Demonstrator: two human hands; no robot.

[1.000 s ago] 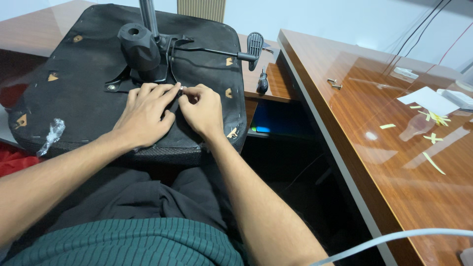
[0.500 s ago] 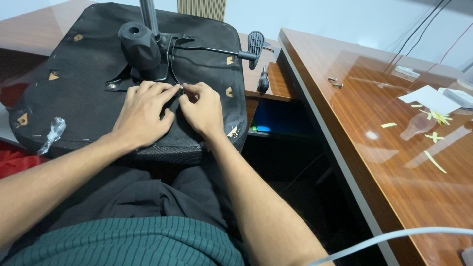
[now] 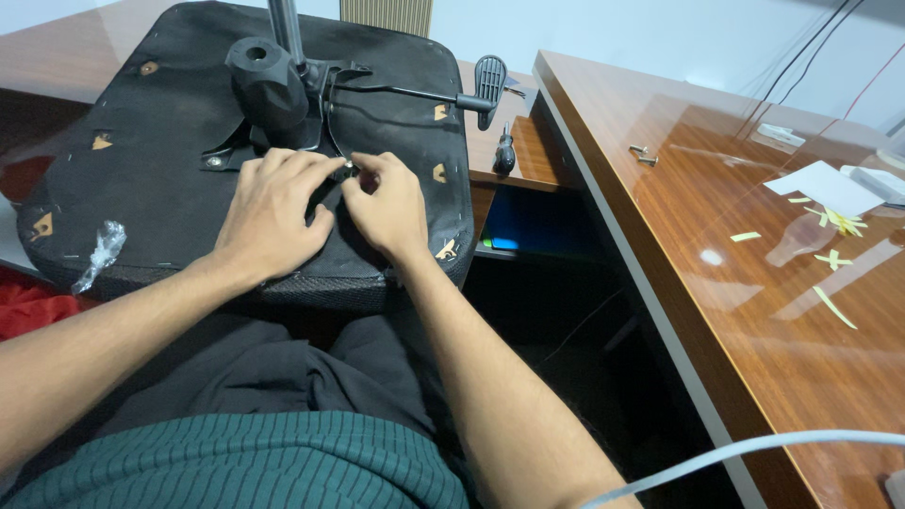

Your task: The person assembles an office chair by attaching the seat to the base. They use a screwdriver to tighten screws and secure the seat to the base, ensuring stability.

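Pinching a small silvery bolt [image 3: 349,167] between fingertips, our two hands meet on the underside of an upturned black chair seat [image 3: 141,198]. Our left hand [image 3: 269,212] lies palm down on the seat, its fingers stretched forward, with the forefinger tip pressed against the bolt from the left. Our right hand [image 3: 388,207] comes in from the other side, its thumb and forefinger closed on the same bolt and the remaining fingers curled under. We cannot tell whether the bolt is seated in a hole or just held against the surface.

The bolt sits just in front of the black mechanism plate [image 3: 283,132] at the seat's middle, below a stubby black cylinder [image 3: 267,80] and a thin metal rod [image 3: 283,28] rising out of the top of the picture. A lever [image 3: 415,94] with a flat black paddle [image 3: 488,80] reaches out to the right past the seat's edge. A scrap of clear plastic [image 3: 102,250] lies near the seat's left edge.

The seat rests across our lap and against a brown desk. To the right, a screwdriver [image 3: 505,151] lies on a lower shelf, and on the glossy wooden tabletop [image 3: 707,311] we see two loose bolts [image 3: 644,154], a sheet of white paper [image 3: 830,188] and scattered yellow strips [image 3: 834,259]. A white cable [image 3: 754,452] crosses the lower right corner.
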